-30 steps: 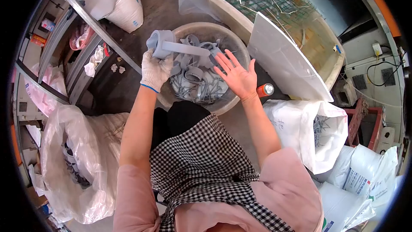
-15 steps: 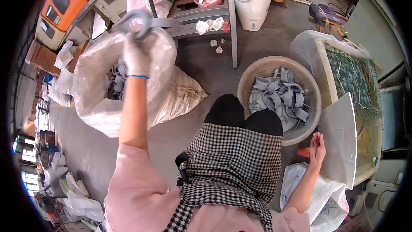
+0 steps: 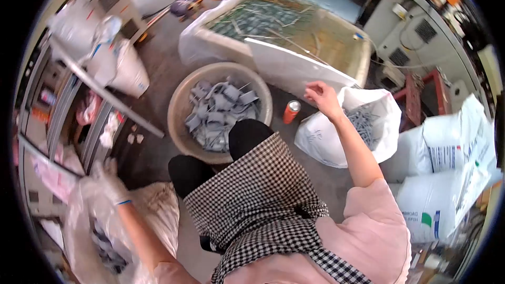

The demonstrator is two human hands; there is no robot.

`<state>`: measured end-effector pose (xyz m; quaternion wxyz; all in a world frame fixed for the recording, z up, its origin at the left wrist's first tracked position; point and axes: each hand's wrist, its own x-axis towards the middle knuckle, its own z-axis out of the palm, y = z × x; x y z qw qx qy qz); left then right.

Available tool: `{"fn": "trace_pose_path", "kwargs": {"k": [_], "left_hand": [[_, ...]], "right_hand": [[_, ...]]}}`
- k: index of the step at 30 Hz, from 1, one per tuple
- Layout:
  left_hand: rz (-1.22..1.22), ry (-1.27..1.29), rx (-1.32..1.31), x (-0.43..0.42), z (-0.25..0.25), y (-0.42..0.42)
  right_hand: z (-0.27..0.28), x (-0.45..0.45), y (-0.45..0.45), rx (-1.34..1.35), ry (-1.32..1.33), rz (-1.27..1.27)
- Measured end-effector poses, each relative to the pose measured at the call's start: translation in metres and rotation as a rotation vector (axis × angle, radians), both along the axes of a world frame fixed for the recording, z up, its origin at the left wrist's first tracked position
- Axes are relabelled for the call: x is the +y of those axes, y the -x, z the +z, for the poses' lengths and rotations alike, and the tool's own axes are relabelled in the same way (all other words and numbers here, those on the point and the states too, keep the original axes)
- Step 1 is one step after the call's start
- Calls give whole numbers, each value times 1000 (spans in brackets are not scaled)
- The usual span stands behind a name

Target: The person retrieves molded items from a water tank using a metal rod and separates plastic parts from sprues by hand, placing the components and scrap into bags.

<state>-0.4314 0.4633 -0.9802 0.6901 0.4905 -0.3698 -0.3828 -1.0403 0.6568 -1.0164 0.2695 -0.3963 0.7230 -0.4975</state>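
My left hand (image 3: 109, 183), in a pale glove with a blue cuff edge, is over the rim of a big translucent plastic bag (image 3: 79, 215). Its fingers look stretched out and somewhat blurred, with no part visible in them. Grey plastic ring parts (image 3: 108, 250) lie inside that bag. My bare right hand (image 3: 323, 100) hovers between a red drink can (image 3: 291, 111) and a white sack (image 3: 321, 144), fingers loosely bent and apart, nothing in them. Thin grey pieces (image 3: 360, 126) fill the sack. Before my knees stands a round basin (image 3: 176, 113) of grey ring parts (image 3: 223, 108).
A pale tub (image 3: 363, 63) with green netting and a white board (image 3: 294, 60) stands beyond the basin. A metal step frame (image 3: 113, 94) is at left. Full white sacks (image 3: 439, 194) are stacked at right.
My view has turned to the right. The grey ring part that my left hand held above the big bag is no longer in it. My right hand has risen beside the white sack.
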Motion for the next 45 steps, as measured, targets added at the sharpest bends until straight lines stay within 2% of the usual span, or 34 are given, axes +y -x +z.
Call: {"fn": "trace_pose_path", "kwargs": {"k": [2,3,4,5,6,8,10,12,14,16,17,19,20,22,24,25,27,28,29,31,32,33,35,37,38,40,41,42,45], "left_hand": [[-266,-10,-391,-7,-5,88],[-367,-16,-215,-6,3,145],[-450,-58,-250,-4,8,194],[-519,-12,-414,-17,-12,226],[-614,30,-440,-15,-12,267],[-770,-46,-475,-26,-30,325],[-819,-122,-501,-35,-51,372],[-815,-134,-580,-39,-58,408],[-827,-203,-640,-46,-77,431],[-827,-275,-604,-62,-105,438],[-833,-284,-642,-67,-115,437],[-825,-304,-677,-73,-130,432],[-813,-282,-749,-77,-135,426],[-794,-335,-685,-77,-135,420],[-734,-338,-666,-80,-141,412],[-714,-334,-645,-80,-143,407],[-681,-360,-632,-80,-145,399],[-663,-368,-611,-82,-148,397],[-643,-338,-587,-82,-152,395],[-602,-296,-644,-81,-156,397],[-584,-270,-709,-79,-155,397],[-565,-276,-836,-78,-151,399],[-592,-262,-912,-73,-142,403],[-626,-255,-941,-72,-144,402],[-635,-253,-915,-71,-146,403],[-622,-279,-972,-73,-146,402],[-644,-261,-1028,-74,-146,402],[-668,-248,-1084,-73,-146,402],[-660,-246,-1123,-74,-135,403]], "right_hand": [[8,-5,20,66,75,-38],[30,-2,24,257,75,-79],[49,2,32,448,66,-119],[58,2,48,481,34,-186],[64,3,70,534,26,-242],[68,1,128,564,-101,-351],[32,-10,213,581,-190,-386],[-37,-18,297,944,-554,10],[-78,-39,323,827,-800,347],[-148,-61,338,633,-1002,526],[-175,-65,338,625,-1007,554],[-223,-64,328,697,-981,408],[-246,-62,330,699,-979,442],[-276,-62,344,694,-1093,241],[-276,-67,331,351,-1057,169],[-259,-76,322,358,-1049,196],[-214,-82,302,671,-1089,156],[-217,-76,308,750,-1072,197],[-222,-69,321,836,-1047,238],[-255,-54,328,808,-1194,346],[-304,-40,341,747,-1184,318],[-296,-41,327,619,-981,240],[-312,-43,335,668,-1017,193],[-212,-74,297,632,-1071,72],[-218,-83,298,634,-1044,72],[-248,-73,316,794,-1159,223],[-329,-55,348,915,-1071,526],[-333,-54,342,720,-1045,297],[-256,-77,322,736,-1093,256]]}}
